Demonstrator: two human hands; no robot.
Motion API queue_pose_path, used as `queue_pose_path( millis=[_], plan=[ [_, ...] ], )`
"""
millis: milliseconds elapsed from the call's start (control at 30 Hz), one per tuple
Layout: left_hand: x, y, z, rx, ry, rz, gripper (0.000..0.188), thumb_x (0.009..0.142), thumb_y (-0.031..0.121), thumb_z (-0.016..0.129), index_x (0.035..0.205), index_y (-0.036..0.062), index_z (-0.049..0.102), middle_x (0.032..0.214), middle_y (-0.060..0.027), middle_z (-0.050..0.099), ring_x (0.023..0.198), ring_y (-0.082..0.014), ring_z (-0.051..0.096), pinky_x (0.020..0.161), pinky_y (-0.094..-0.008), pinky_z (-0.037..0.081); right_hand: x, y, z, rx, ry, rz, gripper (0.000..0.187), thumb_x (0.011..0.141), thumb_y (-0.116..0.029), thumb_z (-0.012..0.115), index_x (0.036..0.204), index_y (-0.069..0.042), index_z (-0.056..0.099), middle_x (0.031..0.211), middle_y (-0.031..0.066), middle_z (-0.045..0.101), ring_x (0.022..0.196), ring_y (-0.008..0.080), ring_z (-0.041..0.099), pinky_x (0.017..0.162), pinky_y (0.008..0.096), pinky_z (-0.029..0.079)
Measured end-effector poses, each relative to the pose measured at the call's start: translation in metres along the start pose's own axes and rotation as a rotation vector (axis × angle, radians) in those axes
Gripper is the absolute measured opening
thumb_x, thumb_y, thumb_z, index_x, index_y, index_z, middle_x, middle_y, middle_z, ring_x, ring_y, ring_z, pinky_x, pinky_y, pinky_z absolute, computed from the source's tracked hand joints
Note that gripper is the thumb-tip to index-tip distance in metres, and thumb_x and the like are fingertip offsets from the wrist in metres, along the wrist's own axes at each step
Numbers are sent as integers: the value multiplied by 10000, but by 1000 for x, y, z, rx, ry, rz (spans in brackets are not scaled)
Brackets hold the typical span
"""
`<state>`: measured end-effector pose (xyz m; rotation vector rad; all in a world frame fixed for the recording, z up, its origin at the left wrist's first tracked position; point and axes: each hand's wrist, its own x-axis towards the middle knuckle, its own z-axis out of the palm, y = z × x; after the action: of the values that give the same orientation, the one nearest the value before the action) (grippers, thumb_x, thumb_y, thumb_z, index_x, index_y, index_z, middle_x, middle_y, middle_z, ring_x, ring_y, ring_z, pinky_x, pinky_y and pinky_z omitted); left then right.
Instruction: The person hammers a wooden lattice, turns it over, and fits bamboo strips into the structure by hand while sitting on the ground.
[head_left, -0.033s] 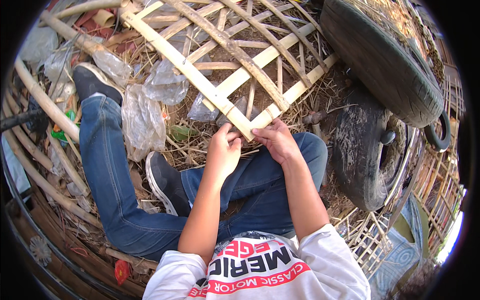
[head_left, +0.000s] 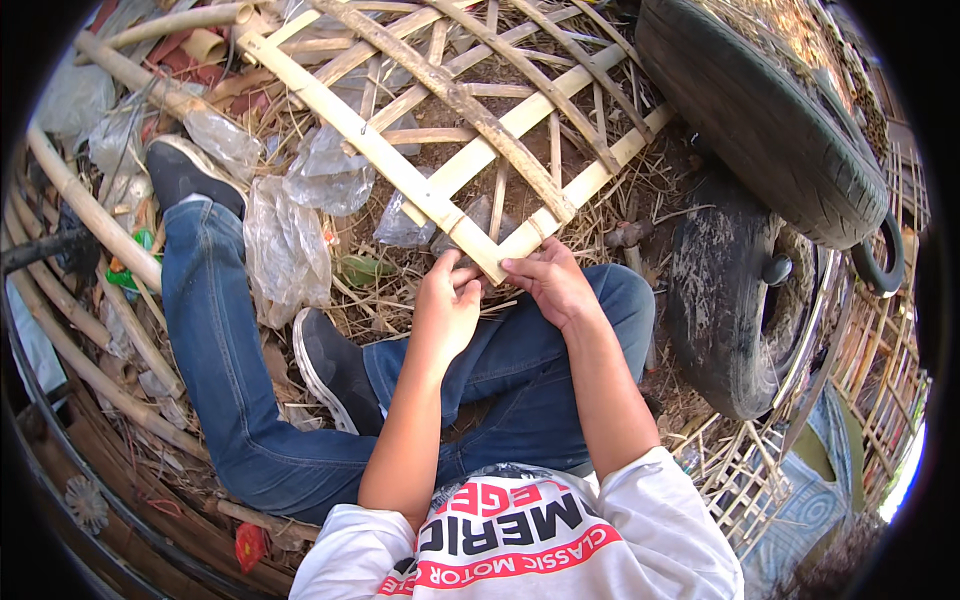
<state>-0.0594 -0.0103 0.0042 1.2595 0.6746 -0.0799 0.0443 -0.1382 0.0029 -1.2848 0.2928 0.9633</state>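
A bamboo lattice panel point(head_left: 445, 200) of pale split strips and thinner brown sticks lies before me, one corner pointing at my lap. My right hand point(head_left: 548, 284) pinches that corner, thumb on top of the strip and the other fingers partly hidden beneath. Just left of the corner is my left hand point(head_left: 446, 308), its fingers curled in and its thumb bent toward them. Whatever it holds, if anything, is hidden under the corner. The two edge strips meet there, with a narrow band round the left one.
To the right, a black tyre point(head_left: 765, 120) leans over a second, muddy tyre point(head_left: 725, 300). Crumpled clear plastic bags point(head_left: 287, 245) lie left of the panel, among straw. Bamboo poles point(head_left: 95, 205) run along the far left. My legs point(head_left: 225, 340) are folded around the work.
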Motion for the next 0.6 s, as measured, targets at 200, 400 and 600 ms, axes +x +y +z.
queue_pose_path(
  millis=[200, 400, 600],
  plan=[
    [-23, 13, -3, 141, 173, -8, 415, 903, -74, 499, 1307, -23, 414, 1042, -164, 670, 844, -167, 671, 709, -253, 541, 7, 8, -8, 2, -13, -3, 525, 740, 50, 721, 1200, 60, 470, 1002, 178, 667, 864, 246, 674, 746, 348, 555],
    [27, 68, 5, 862, 312, 592, 96, 790, 44, 680, 868, -10, 668, 785, -140, 656, 644, -290, 627, 619, -370, 500, 6, 4, -2, -23, 21, 0, 506, 743, 61, 714, 1190, 57, 478, 987, 165, 667, 851, 228, 671, 734, 337, 551],
    [82, 82, 35, 1324, 88, 314, 179, 776, 195, 724, 749, 26, 670, 740, -179, 672, 727, -335, 686, 653, -411, 555, 3, 0, 2, -33, 31, 6, 510, 749, 108, 671, 1213, 38, 468, 1015, 163, 668, 885, 234, 680, 744, 345, 561]
  ],
)
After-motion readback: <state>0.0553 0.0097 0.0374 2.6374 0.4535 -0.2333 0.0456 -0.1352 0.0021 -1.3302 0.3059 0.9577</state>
